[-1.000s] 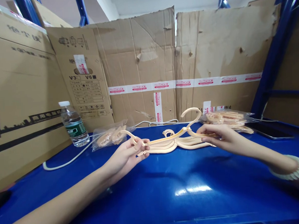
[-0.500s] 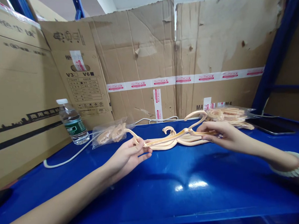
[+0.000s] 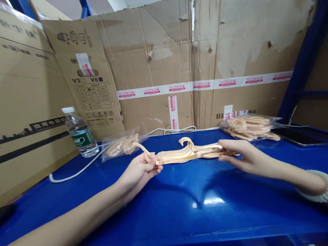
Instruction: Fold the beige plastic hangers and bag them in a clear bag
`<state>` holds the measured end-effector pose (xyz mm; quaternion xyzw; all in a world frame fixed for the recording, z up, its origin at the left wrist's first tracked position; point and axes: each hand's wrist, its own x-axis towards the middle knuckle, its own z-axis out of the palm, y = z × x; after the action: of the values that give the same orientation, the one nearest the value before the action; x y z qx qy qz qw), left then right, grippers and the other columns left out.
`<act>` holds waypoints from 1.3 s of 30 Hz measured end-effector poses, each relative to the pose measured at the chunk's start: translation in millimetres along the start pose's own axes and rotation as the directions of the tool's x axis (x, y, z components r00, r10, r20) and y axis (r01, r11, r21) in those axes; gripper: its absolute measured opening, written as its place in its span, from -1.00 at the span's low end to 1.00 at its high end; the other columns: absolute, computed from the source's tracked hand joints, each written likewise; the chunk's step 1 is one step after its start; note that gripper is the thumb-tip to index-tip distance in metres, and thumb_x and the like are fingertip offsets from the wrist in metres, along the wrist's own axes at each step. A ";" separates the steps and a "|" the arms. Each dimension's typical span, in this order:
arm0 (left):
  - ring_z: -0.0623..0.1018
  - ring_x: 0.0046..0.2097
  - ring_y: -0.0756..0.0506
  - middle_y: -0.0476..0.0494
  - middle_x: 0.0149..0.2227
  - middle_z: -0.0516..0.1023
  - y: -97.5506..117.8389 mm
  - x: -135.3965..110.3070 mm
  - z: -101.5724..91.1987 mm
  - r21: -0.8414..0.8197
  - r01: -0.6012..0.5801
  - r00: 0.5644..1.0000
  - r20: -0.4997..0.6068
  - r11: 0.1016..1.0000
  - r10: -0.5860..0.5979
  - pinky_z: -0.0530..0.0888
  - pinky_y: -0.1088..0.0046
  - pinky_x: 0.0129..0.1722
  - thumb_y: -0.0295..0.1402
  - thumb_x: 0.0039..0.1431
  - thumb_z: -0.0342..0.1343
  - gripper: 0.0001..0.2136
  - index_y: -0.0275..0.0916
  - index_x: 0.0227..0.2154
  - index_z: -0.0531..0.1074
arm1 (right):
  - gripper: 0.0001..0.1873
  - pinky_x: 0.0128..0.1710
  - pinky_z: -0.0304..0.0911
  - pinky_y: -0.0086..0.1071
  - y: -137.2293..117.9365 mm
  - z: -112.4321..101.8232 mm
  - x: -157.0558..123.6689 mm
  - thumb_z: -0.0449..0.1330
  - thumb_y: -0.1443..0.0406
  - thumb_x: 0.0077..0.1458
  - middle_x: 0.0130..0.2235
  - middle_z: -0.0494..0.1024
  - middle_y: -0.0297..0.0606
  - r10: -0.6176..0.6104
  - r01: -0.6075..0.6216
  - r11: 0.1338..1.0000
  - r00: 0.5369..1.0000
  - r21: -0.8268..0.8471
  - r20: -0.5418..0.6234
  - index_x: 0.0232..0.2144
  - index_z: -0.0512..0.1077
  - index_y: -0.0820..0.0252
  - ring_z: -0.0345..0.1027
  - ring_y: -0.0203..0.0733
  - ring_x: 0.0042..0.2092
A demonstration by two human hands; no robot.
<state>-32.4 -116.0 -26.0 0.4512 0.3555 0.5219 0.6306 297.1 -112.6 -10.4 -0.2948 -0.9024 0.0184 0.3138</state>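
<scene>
A pale plastic hanger (image 3: pixel 179 158) is held low over the blue table (image 3: pixel 168 211). The left hand (image 3: pixel 140 172) pinches one end, near its curly tip. The right hand (image 3: pixel 237 154) pinches the other end. More hangers (image 3: pixel 192 148) lie in a pile just behind it. A water bottle (image 3: pixel 79 133) stands on the left. One clear bag (image 3: pixel 121 145) lies near the bottle. Another bag (image 3: pixel 249 127) lies on the right. Brown boxes (image 3: pixel 155 64) stand at the back.

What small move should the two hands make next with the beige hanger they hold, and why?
Probably lower the hanger the last bit onto the stack of hangers and let go. The left hand and right hand pinch its two ends, and it lies almost flat, lined up with the stack on the blue table.
</scene>
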 end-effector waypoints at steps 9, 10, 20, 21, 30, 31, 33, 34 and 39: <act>0.50 -0.54 0.01 -0.07 -0.59 0.49 -2.5 -2.1 3.4 0.024 -0.103 0.983 -0.150 0.994 0.106 0.46 0.59 -0.51 -0.67 -0.09 0.22 -0.86 -0.35 -0.55 0.40 | -0.78 -0.27 0.33 -0.33 -9.8 5.9 0.3 0.06 0.18 0.23 -0.23 0.55 -0.19 0.123 -0.122 0.988 0.992 0.097 0.003 -0.21 0.42 0.16 0.43 -0.13 -0.23; 0.50 -0.54 0.01 -0.07 -0.60 0.49 -1.9 -2.1 4.8 0.027 -0.112 0.980 -0.165 0.993 0.115 0.46 0.60 -0.52 -0.67 -0.07 0.21 -0.85 -0.35 -0.56 0.39 | -0.77 -0.28 0.33 -0.33 -12.1 5.9 0.8 0.06 0.17 0.23 -0.24 0.55 -0.19 0.143 -0.142 0.984 0.990 0.104 0.002 -0.21 0.42 0.16 0.43 -0.12 -0.23; 0.59 -0.39 -0.03 -0.12 -0.48 0.57 4.2 -1.9 9.7 0.001 -0.160 0.967 -0.199 0.987 0.157 0.55 0.51 -0.23 -0.60 -0.13 0.36 -0.83 -0.37 -0.53 0.45 | -0.70 -0.57 0.13 -0.46 -10.5 3.3 4.3 0.08 0.07 0.21 -0.44 0.38 -0.34 0.324 -0.328 0.875 0.943 0.356 0.071 -0.22 0.35 0.19 0.21 -0.33 -0.51; 0.59 -0.37 -0.03 -0.13 -0.45 0.58 4.4 -2.8 9.6 0.019 -0.166 0.969 -0.180 0.986 0.167 0.54 0.51 -0.22 -0.56 -0.12 0.37 -0.83 -0.37 -0.52 0.46 | -0.70 -0.58 0.11 -0.46 -9.4 2.5 4.7 0.10 0.07 0.20 -0.47 0.35 -0.36 0.333 -0.331 0.863 0.941 0.381 0.063 -0.22 0.33 0.19 0.19 -0.34 -0.52; 0.50 0.00 -0.24 -0.23 -0.12 0.59 2.7 -45.4 30.3 0.647 -0.647 0.723 0.688 0.404 0.056 0.38 0.21 0.07 -0.44 0.21 0.07 -0.82 -0.18 -0.25 0.58 | -0.69 -0.51 0.18 -0.44 6.3 -7.4 3.7 0.03 0.09 0.25 -0.48 0.34 -0.39 0.311 -0.346 0.893 0.936 0.286 0.162 -0.09 0.27 0.18 0.22 -0.31 -0.48; 0.43 0.10 -0.25 -0.21 -0.04 0.56 4.0 -49.7 32.1 0.615 -0.726 0.650 0.760 0.308 0.015 0.32 0.20 0.14 -0.42 0.24 0.04 -0.79 -0.15 -0.20 0.57 | -0.70 -0.47 0.20 -0.43 7.5 -7.1 3.4 0.02 0.11 0.26 -0.45 0.35 -0.37 0.292 -0.328 0.913 0.941 0.242 0.174 -0.08 0.27 0.17 0.24 -0.29 -0.45; 0.31 0.20 -0.26 -0.18 0.07 0.49 6.1 -53.8 32.6 0.590 -0.788 0.593 0.804 0.174 -0.041 0.24 0.19 0.20 -0.38 0.26 0.02 -0.77 -0.13 -0.11 0.54 | -0.74 -0.41 0.21 -0.40 8.6 -5.2 2.7 0.01 0.15 0.26 -0.41 0.39 -0.34 0.266 -0.296 0.944 0.944 0.147 0.198 -0.10 0.29 0.16 0.27 -0.26 -0.40; 0.28 0.22 -0.27 -0.18 0.11 0.45 6.4 -53.6 31.5 0.607 -0.784 0.606 0.794 0.130 -0.050 0.23 0.17 0.21 -0.35 0.27 0.02 -0.76 -0.13 -0.07 0.51 | -0.77 -0.39 0.21 -0.39 8.6 -3.8 2.4 0.01 0.17 0.26 -0.40 0.41 -0.33 0.261 -0.288 0.952 0.941 0.104 0.214 -0.12 0.29 0.16 0.29 -0.24 -0.38; 0.19 0.28 -0.32 -0.16 0.28 0.23 -2.6 -46.4 22.1 0.752 -0.658 0.753 0.658 0.050 0.007 0.16 0.02 0.24 -0.22 0.28 0.03 -0.63 -0.07 0.13 0.36 | -0.83 -0.33 0.23 -0.35 6.0 1.1 1.5 0.01 0.25 0.23 -0.31 0.49 -0.23 0.269 -0.266 0.963 0.929 -0.046 0.253 -0.25 0.34 0.19 0.35 -0.18 -0.32</act>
<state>-20.5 -165.9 -22.0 0.9315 0.3082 0.1656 0.0995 298.6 -106.7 -11.7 -0.4118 -0.8869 0.0940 0.1869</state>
